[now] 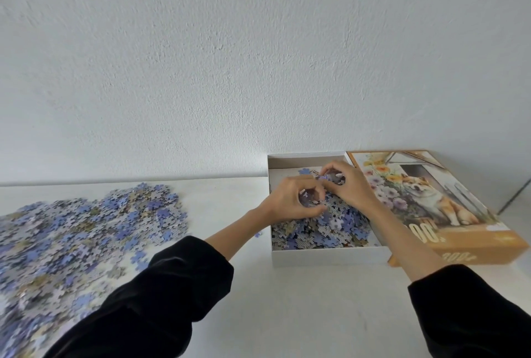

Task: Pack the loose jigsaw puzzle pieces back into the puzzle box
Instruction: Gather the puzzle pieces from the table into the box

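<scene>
Running up to a white textured wall (258, 55), the white tabletop (287, 300) carries a wide heap of loose puzzle pieces (86, 237) at left. At right the open puzzle box (330, 257) lies part-filled with pieces (336, 232), its dog-picture lid (431, 199) just beside it; over it the left hand (290, 199) and right hand (349, 185) each pinch pieces in curled fingers.

White table (301, 300) bears loose puzzle pieces (71, 237), the open box (327, 257) and its lid (431, 199)
</scene>
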Motion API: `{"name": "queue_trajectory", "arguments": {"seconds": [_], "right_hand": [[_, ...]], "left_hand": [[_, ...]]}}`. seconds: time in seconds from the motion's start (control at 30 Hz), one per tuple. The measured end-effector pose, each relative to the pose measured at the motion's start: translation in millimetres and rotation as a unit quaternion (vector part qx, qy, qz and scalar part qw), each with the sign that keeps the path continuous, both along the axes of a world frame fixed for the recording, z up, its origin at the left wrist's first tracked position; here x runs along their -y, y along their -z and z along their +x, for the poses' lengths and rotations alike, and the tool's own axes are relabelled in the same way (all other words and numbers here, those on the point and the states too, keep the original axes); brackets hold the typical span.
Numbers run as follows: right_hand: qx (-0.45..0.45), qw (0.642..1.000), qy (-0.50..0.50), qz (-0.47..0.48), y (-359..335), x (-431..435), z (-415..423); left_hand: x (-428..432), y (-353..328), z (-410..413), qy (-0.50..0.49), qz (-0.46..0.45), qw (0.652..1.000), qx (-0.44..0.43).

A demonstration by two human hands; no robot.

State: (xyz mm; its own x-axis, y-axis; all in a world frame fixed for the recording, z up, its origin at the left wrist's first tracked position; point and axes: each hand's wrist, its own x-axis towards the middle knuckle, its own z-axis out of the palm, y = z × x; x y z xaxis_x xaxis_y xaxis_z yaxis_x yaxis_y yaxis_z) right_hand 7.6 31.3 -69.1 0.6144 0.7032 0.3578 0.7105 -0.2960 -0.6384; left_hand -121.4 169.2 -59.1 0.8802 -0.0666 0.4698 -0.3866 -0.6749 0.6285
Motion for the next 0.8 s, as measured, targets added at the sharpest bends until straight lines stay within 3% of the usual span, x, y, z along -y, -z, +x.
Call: {"name": "queue_trajectory", "arguments": {"seconds": [0.27,0.47,0.8], "right_hand": [[-0.054,0.997,0.008,0.049,-6,0,-5],[-0.073,0.995,0.024,0.060,-8,0,-7],[-0.028,0.999,0.040,0.022,-13,-1,-19]], "left_hand": [[8,1,2,-0.044,0.003,0.999,-0.028],[7,1,-1,-0.058,-0.128,0.985,-0.105],[-21,-16,-33,-0.066,-0.046,0.997,0.000]]}}
